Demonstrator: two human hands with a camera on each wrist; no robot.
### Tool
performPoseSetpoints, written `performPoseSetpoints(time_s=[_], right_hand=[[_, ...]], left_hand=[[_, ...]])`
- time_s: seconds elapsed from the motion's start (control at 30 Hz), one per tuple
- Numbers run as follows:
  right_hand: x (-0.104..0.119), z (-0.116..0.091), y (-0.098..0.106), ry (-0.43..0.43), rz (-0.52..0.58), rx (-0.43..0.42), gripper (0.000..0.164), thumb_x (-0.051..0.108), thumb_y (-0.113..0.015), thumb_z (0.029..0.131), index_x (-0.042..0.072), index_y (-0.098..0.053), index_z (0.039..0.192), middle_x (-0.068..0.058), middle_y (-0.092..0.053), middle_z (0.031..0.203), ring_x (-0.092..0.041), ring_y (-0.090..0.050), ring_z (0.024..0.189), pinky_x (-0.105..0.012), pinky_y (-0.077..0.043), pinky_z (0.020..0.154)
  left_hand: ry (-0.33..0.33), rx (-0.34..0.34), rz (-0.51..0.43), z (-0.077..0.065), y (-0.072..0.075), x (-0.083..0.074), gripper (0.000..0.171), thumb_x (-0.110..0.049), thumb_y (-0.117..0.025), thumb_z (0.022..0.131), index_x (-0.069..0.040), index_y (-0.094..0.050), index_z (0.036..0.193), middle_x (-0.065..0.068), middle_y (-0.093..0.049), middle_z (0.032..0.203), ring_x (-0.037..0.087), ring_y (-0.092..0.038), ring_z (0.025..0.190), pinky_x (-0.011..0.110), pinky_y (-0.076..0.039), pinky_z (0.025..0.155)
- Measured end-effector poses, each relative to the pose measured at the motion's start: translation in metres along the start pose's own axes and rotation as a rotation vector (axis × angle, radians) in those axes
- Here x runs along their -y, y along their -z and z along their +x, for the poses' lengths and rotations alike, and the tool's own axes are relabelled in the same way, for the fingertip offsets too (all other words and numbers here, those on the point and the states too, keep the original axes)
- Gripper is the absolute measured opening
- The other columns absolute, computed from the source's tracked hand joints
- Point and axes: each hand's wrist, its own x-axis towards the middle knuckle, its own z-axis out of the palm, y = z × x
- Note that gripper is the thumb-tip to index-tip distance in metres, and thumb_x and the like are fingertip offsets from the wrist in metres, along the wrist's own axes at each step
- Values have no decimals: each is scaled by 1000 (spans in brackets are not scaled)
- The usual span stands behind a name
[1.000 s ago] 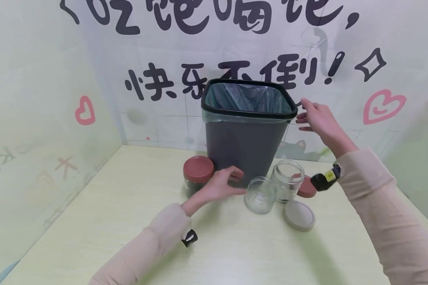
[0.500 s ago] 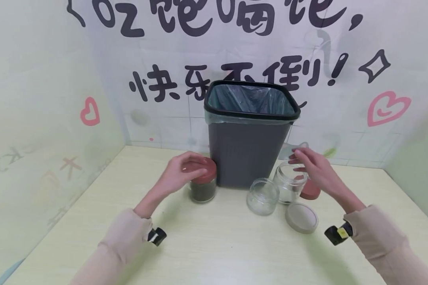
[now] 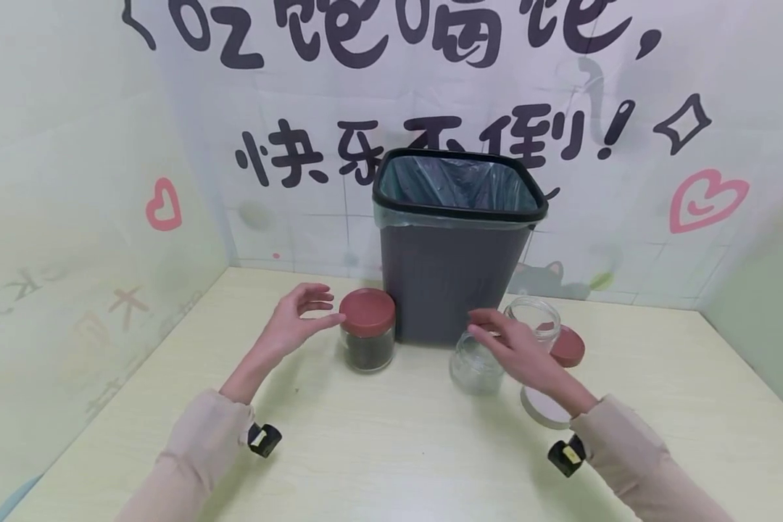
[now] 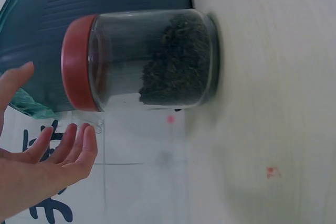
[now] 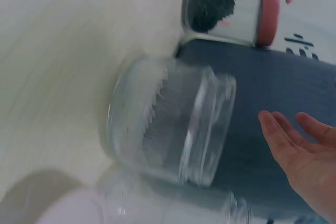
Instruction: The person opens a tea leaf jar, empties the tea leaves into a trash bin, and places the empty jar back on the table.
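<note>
A glass jar of dark dried leaves [image 4: 178, 61] stands upright under its red lid [image 3: 367, 312]. My left hand [image 3: 296, 322] is just left of that jar, fingers loosely bent, thumb tip right by the lid's edge. Nothing is in its grasp. Over to the right, my right hand [image 3: 518, 351] hovers above an open, short glass jar [image 5: 163, 119], holding nothing and partly covering it in the head view. In the right wrist view its fingers are relaxed and apart from the jar's mouth. Behind it is a taller open glass jar [image 3: 549, 319].
A dark grey bin [image 3: 453, 283] with a plastic liner stands behind the jars, against the printed wall sheet. A loose red lid [image 3: 569, 346] lies right of the taller jar. The pale lid [image 3: 538, 407] on the table is partly hidden by my right forearm.
My right hand has come down from beside the bin's rim to above the short jar. My left hand has moved left, passing over the red-lidded jar to its left side.
</note>
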Motion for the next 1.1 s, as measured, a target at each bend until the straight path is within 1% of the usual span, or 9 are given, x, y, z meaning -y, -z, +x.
performPoseSetpoints(time_s=[0.13, 0.23, 0.33, 0.43, 0.53, 0.67, 0.77, 0.93, 1.1], right_hand=[[6, 9, -21, -1, 0, 20, 45, 25, -51, 91, -4, -43, 124, -19, -53, 116, -28, -54, 104, -37, -46, 85], [12, 17, -34, -36, -19, 43, 57, 33, -54, 88, 0, -37, 131, -18, -49, 123, -28, -51, 110, -40, -44, 88], [16, 25, -46, -79, -26, 71, 68, 40, -57, 85, 4, -30, 136, -16, -45, 129, -27, -47, 115, -41, -41, 91], [19, 32, -59, -108, -9, 88, 74, 42, -60, 82, 6, -27, 137, -13, -43, 131, -25, -46, 117, -41, -42, 91], [20, 39, -72, -113, 6, 75, 74, 39, -62, 81, 5, -27, 137, -13, -44, 129, -26, -48, 115, -40, -43, 89], [22, 47, -85, -101, 24, 45, 72, 33, -65, 80, 4, -29, 135, -15, -47, 126, -26, -50, 112, -39, -44, 87], [25, 52, -92, -79, 52, 38, 72, 29, -66, 80, 2, -29, 135, -16, -46, 127, -27, -50, 112, -38, -44, 88], [26, 55, -98, -51, 72, 25, 73, 26, -67, 80, -1, -27, 135, -18, -44, 130, -29, -50, 112, -37, -44, 89], [23, 54, -99, -55, 90, 9, 74, 25, -68, 78, 0, -28, 135, -16, -44, 129, -28, -50, 111, -37, -45, 88]], left_hand=[[31, 70, -21, 4, -6, 9, 75, -17, -73, 73, 1, -29, 132, 22, -42, 129, 33, -42, 117, 43, -40, 92], [54, 105, -40, 8, -13, 15, 87, -16, -76, 70, 0, -20, 135, 23, -35, 134, 35, -37, 121, 44, -38, 94], [83, 130, -38, 11, -20, 18, 98, -17, -78, 66, -2, -13, 138, 23, -28, 138, 35, -32, 125, 46, -35, 97], [96, 161, -30, 13, -26, 21, 103, -17, -79, 65, -2, -9, 139, 23, -24, 140, 36, -30, 126, 49, -32, 98], [79, 184, -23, 14, -31, 22, 103, -16, -80, 64, 0, -10, 138, 22, -28, 138, 35, -30, 126, 50, -28, 100], [18, 193, -17, 17, -36, 24, 96, -13, -81, 61, 1, -21, 134, 19, -38, 132, 32, -34, 123, 49, -25, 102], [-12, 191, -17, 18, -38, 27, 90, -12, -81, 61, 0, -27, 131, 18, -41, 129, 31, -35, 122, 49, -24, 102], [-5, 184, -25, 19, -39, 30, 87, -12, -81, 61, 0, -29, 130, 17, -42, 128, 31, -36, 122, 50, -23, 102], [-11, 198, -38, 17, -41, 32, 88, -15, -82, 61, -1, -29, 131, 16, -41, 129, 30, -35, 122, 50, -23, 102]])
